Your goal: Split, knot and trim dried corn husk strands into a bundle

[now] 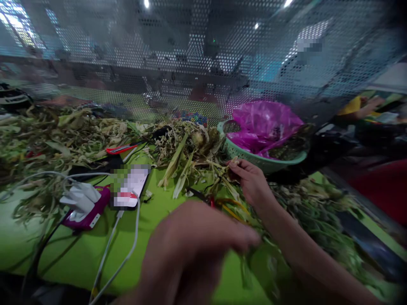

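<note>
My left hand point(193, 245) is close to the camera and blurred, with its fingers pinched on a green plant stalk point(254, 258) that hangs below it. My right hand point(251, 180) reaches forward over the green table point(79, 254). Its fingers are closed on a dry leaf scrap point(233, 163) at the edge of the pile of withered leaves and husks point(187, 148). A teal basket point(254, 159) lined with a purple plastic bag point(263, 125) stands just behind that hand.
A phone point(133, 182) lies on the table with white cables, beside a purple power bank point(89, 209) with white plugs. Red-handled scissors point(122, 148) lie in the scraps. More green stalks point(314, 212) lie at right. A perforated metal screen point(190, 63) closes the back. Another person's arm point(365, 108) shows at far right.
</note>
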Tool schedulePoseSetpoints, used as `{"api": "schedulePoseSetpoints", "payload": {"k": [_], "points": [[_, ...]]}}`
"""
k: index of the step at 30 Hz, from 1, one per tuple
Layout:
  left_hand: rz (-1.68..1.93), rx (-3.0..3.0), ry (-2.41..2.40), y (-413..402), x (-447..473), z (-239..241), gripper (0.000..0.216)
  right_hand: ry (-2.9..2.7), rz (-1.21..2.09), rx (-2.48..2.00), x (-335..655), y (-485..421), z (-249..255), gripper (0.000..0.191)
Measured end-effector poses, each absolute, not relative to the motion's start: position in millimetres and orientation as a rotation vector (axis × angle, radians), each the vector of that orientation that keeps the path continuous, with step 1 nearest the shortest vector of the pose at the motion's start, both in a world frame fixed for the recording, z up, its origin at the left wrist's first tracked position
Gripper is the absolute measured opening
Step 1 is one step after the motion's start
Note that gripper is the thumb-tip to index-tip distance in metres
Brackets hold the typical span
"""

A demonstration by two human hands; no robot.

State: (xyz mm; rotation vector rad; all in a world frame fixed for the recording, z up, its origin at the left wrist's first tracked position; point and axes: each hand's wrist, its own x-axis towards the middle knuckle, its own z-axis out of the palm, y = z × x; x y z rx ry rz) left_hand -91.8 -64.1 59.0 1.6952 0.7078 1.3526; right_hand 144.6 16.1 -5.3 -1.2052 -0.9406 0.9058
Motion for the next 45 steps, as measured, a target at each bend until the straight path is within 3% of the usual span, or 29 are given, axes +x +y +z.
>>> {"api": "schedulePoseSetpoints", "payload": {"k": [9,14,20,26,45], "points": [[1.154,1.938,0.947,5.4,-44.6,33.6,0.033,-1.127,0.939,-1.157,127.4,3.1,7.0,0.016],[1.004,2.071,0.96,22.5,-36.1,27.2,0.026,-1.216,0.866,-1.17,121.1,-3.7,14.0,0.017],[0.998,1.738,0.673,37.7,-17.2,10.8,0.016,-1.115,0.786,-1.157,124.2,-2.7,17.2,0.022],[1.011,1.328,0.65,41.1,-11.7,-5.2,0.019,-1.083,0.934,-1.127,126.3,0.1,16.3,0.031],[1.056,1.425,0.701,45.8,-23.3,-19.6,0.026,-1.262,0.741,-1.274,123.9,-0.1,9.9,0.018]]}}
